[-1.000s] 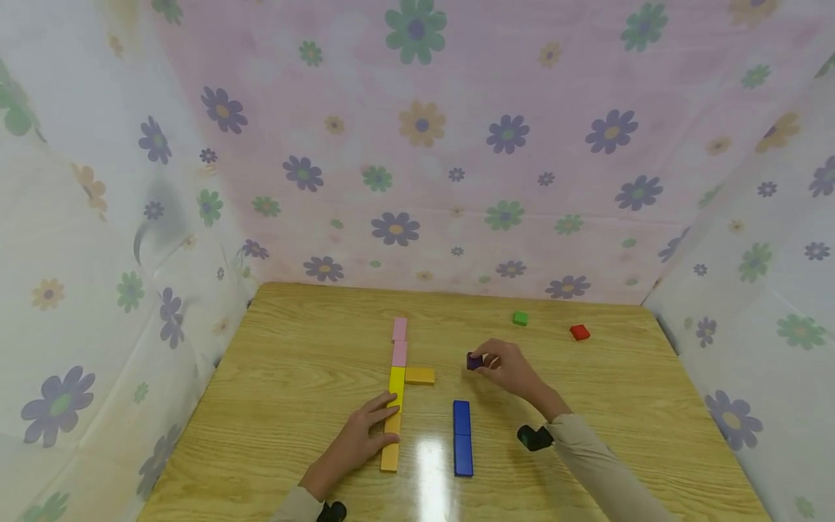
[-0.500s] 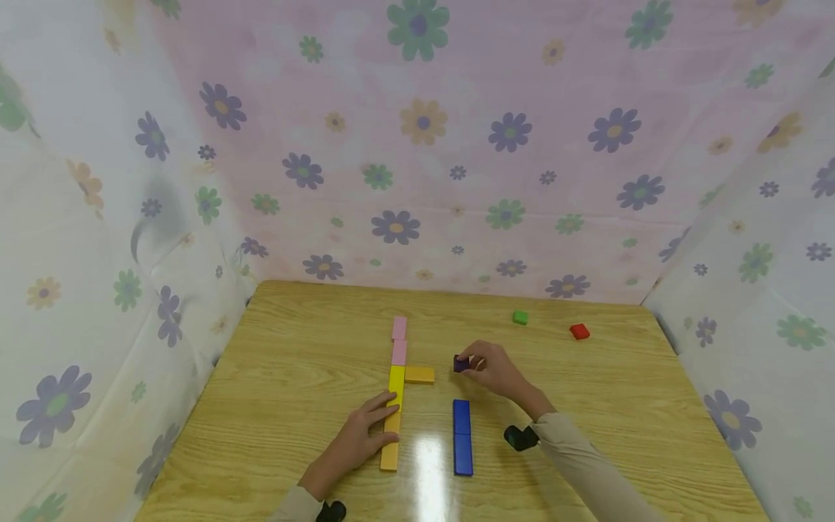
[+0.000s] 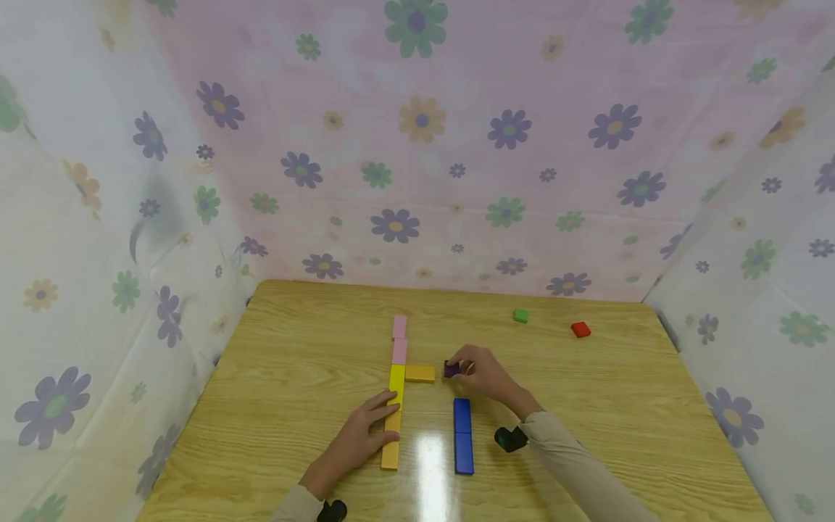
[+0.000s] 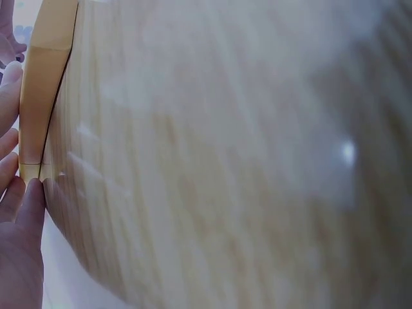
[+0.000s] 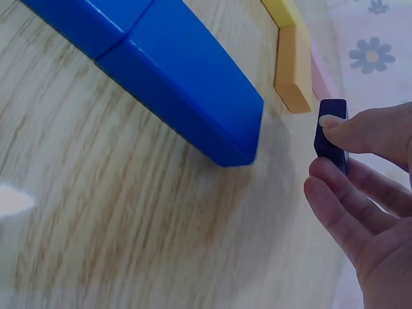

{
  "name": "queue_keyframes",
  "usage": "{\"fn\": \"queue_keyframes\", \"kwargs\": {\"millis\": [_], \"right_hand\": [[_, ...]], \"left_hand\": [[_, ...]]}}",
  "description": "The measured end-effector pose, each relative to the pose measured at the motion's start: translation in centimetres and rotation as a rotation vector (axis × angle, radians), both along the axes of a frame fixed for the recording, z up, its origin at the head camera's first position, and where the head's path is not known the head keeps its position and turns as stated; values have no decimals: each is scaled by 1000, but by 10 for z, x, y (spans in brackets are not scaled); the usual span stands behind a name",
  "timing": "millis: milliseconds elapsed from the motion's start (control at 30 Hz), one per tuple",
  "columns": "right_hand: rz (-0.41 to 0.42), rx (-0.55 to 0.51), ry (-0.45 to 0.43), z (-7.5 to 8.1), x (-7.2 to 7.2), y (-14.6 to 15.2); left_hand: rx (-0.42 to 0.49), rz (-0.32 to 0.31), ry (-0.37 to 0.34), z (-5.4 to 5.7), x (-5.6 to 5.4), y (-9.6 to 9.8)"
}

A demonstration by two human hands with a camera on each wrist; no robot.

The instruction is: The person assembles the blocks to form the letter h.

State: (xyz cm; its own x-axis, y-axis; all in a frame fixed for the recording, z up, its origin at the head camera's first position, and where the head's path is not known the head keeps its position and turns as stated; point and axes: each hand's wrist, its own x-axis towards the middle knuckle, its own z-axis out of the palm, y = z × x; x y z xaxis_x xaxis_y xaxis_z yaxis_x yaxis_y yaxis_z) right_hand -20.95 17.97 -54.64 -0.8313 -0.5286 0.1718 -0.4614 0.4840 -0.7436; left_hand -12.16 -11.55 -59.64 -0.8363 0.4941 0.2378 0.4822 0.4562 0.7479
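Observation:
My right hand (image 3: 481, 373) pinches a small dark purple block (image 5: 331, 135) between thumb and fingers. It is just right of an orange block (image 3: 420, 374) that juts sideways from a long row. That row runs away from me: orange block (image 3: 390, 455) nearest, then yellow block (image 3: 396, 378), then two pink blocks (image 3: 399, 351). Along the row's near half lies my left hand (image 3: 355, 435), its extended fingers resting on the yellow and orange blocks. Two blue blocks (image 3: 463, 435) stand end to end below my right hand.
Toward the back right of the wooden table (image 3: 620, 406) lie a green block (image 3: 520, 316) and a red block (image 3: 580, 330). Flowered cloth (image 3: 450, 181) encloses the table's back and sides. Dark wrist devices (image 3: 511, 438) show at both cuffs.
My right hand has carried the purple block leftward and slightly nearer me, closer to the sideways orange block. The left hand stays on the row.

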Motion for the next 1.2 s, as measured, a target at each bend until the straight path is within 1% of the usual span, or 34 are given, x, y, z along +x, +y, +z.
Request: {"fn": "queue_keyframes", "kwargs": {"millis": [33, 133, 233, 300, 567, 700, 767, 1033, 1200], "right_hand": [[7, -2, 8, -1, 0, -1], [20, -5, 24, -4, -2, -3], [23, 5, 23, -8, -3, -5], [17, 17, 13, -10, -5, -7], [3, 41, -13, -19, -7, -12], [8, 44, -15, -22, -6, -15], [10, 48, -12, -22, -6, -16], [5, 76, 5, -24, -6, -19], [11, 105, 10, -24, -6, -19]], "left_hand": [[-7, -2, 14, 0, 0, 0], [-10, -6, 18, 1, -1, 0], [-7, -8, 3, 2, -1, 0], [-1, -5, -21, 2, -2, -1], [-10, 2, -64, 4, -2, 0], [0, 0, -59, 4, -1, 1], [7, -2, -45, 4, -1, 0], [2, -10, -15, 1, -1, -1], [-2, -2, -42, 2, -1, -1]]}}
